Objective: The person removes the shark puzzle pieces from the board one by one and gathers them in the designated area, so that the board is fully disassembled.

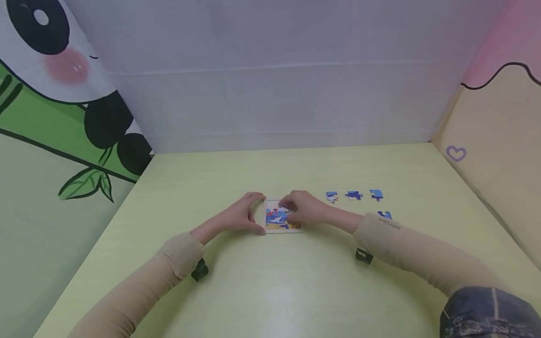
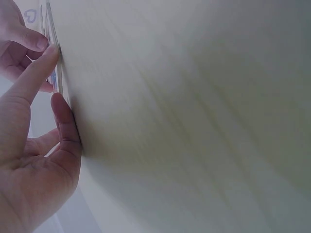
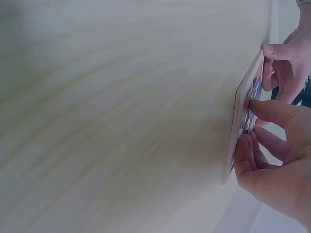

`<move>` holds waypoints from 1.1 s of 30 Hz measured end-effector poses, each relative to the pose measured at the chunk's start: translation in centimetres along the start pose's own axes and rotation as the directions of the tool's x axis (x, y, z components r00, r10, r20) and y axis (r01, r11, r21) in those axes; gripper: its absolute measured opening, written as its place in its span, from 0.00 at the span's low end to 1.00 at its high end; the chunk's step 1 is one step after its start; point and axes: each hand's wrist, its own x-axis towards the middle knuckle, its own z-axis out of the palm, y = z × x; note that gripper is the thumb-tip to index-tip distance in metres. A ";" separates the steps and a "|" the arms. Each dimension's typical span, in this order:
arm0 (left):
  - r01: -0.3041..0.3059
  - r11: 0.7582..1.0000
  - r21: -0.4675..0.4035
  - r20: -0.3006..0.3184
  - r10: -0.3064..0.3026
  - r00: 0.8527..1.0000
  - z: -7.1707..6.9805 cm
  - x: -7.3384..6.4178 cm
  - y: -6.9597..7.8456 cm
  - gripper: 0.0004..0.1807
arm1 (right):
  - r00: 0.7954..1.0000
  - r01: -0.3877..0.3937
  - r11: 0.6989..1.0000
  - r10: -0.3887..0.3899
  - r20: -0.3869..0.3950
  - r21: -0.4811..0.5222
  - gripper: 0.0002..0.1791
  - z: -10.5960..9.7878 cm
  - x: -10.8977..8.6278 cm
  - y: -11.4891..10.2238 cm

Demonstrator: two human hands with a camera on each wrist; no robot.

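Observation:
A small jigsaw puzzle in a white-rimmed tray [image 1: 282,231] lies flat on the table, its sea picture in blue, red and yellow partly filled in. My left hand [image 1: 242,214] holds the tray at its left side, thumb by the near corner and fingers by the far one. Over the tray's right half, my right hand [image 1: 307,208] has its thumb and curled fingers around a jigsaw piece at the picture's surface; the hand mostly hides that piece. In the right wrist view, the thumb [image 3: 274,111] touches the picture while the other fingers bend close to the tray's edge.
Loose blue jigsaw pieces lie right of the tray: one with white [image 1: 332,196], a dark-blue one [image 1: 353,195], a light-blue one [image 1: 376,195], and another [image 1: 385,215] partly behind the right sleeve [image 1: 405,239]. A pale wall panel [image 1: 287,108] borders the table's far edge.

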 end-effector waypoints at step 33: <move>0.026 1.000 0.013 0.006 -0.026 1.000 -0.1 0.0 0.4 0.53 | 0.992 0.092 0.975 -0.107 -0.061 -0.200 0.24 0.1 -0.1 -0.3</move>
